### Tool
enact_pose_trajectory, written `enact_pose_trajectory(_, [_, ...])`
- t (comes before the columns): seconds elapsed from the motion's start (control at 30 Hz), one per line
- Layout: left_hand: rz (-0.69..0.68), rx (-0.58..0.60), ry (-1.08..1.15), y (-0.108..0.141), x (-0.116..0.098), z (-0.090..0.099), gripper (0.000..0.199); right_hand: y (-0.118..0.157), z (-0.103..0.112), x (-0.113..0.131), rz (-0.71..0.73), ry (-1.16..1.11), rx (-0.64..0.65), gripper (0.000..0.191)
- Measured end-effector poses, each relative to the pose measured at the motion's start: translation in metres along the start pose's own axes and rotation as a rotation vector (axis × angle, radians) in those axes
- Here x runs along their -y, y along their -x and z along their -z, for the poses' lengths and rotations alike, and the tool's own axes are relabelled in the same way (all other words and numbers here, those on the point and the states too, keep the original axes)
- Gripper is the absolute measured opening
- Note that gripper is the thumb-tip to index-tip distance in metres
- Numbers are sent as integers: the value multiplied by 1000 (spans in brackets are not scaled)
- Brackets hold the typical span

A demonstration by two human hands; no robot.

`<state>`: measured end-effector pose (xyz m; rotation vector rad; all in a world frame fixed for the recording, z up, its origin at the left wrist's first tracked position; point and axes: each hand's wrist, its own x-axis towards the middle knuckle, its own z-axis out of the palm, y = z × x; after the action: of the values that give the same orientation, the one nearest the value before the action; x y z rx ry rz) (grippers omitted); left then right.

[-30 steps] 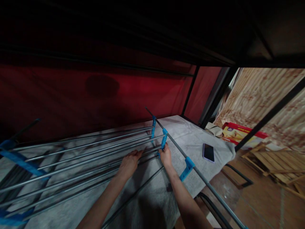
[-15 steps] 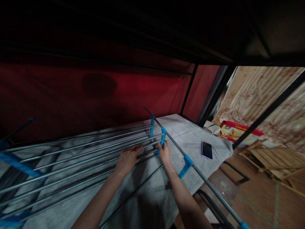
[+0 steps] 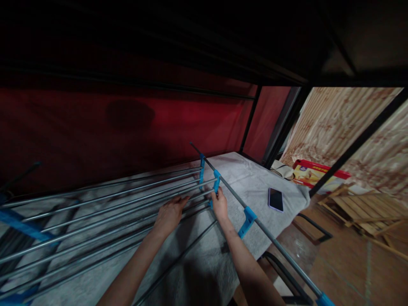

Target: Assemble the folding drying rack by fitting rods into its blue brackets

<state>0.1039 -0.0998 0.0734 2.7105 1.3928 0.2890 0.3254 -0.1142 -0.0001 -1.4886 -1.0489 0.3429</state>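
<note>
A rack of grey metal tubes (image 3: 106, 208) with blue plastic connectors lies across a grey blanket. My left hand (image 3: 170, 212) is closed around one of its tubes near the right end. Close by, my right hand (image 3: 219, 205) grips a blue connector (image 3: 216, 182) where tube ends meet it; the fingertips are partly hidden. A long upright pole (image 3: 234, 193) runs through this connector and two others, a far one (image 3: 202, 168) and a near one (image 3: 247, 221). At the left, another blue connector (image 3: 27, 226) carries the opposite tube ends.
A phone (image 3: 276, 199) lies on the blanket (image 3: 245, 178) to the right. Black bed-frame bars (image 3: 288, 127) stand around and overhead, with a red cloth (image 3: 178, 123) behind. Beyond the bed are a red and yellow box (image 3: 307, 173) and a folded wooden piece (image 3: 369, 208) on the floor.
The view has shifted very slightly, so everything sits a little further left. Both hands keep the same grip on the rack.
</note>
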Motion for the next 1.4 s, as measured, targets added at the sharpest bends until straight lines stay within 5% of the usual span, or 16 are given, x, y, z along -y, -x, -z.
enact_pose_trajectory(0.77, [-27, 5, -23, -6, -2, -4, 59, 0, -4, -7, 26, 67, -36, 28])
enact_pose_trajectory(0.9, [-90, -158, -29, 17, -8, -6, 46, 7, 0, -12, 18, 41, 14, 29])
enact_pose_trajectory(1.03, [-122, -310, 26, 76, 2, -13, 48, 18, 4, -30, 19, -5, 65, 41])
enact_pose_trajectory(1.13, [112, -510, 147, 133, 31, -21, 39, 27, 5, -51, 6, -20, 119, 55])
enact_pose_trajectory(1.23, [521, -833, 290, 189, 75, -24, 27, 48, 7, -57, 3, -5, 111, 62])
enact_pose_trajectory(1.33, [885, -1171, 298, 227, 121, -18, 25, 81, 6, -33, 34, 73, 84, 56])
enact_pose_trajectory(1.4, [984, -1298, 269, 239, 146, -9, 37, 99, -1, 0, 121, 101, 122, 47])
